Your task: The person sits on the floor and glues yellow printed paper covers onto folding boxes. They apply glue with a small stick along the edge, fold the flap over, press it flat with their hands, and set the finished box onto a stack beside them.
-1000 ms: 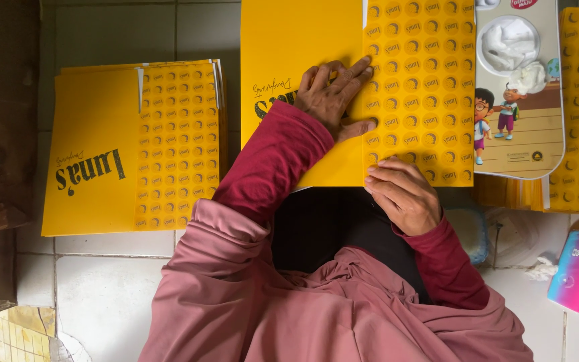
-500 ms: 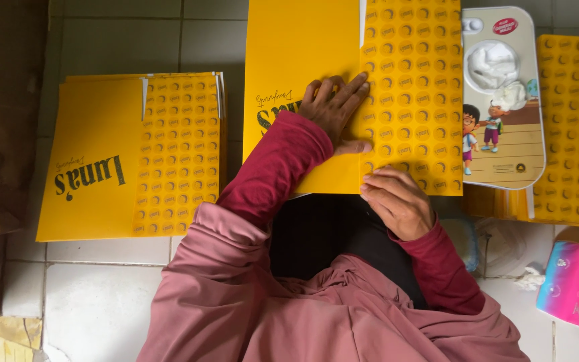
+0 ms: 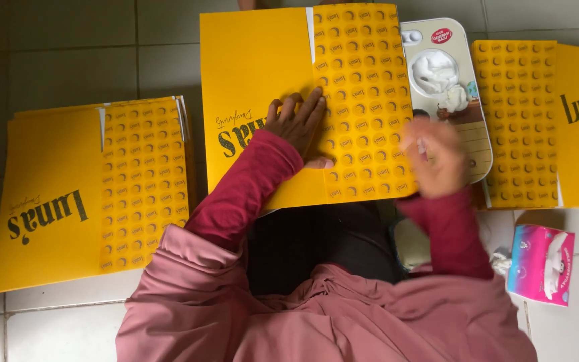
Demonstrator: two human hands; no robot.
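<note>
Materials under my head camera: mostly matt card, soft cloth, glazed tile.

I read the yellow sheet (image 3: 263, 87) as smooth matt cardboard, the stack at left (image 3: 68, 201) alike. Sleeve (image 3: 249, 188) is soft knit cloth. Floor tiles (image 3: 68, 53) look glazed, slightly dull. The tray (image 3: 467, 134) far right seems glossy plastic; the tissue pack (image 3: 541, 265) shiny film.
</note>
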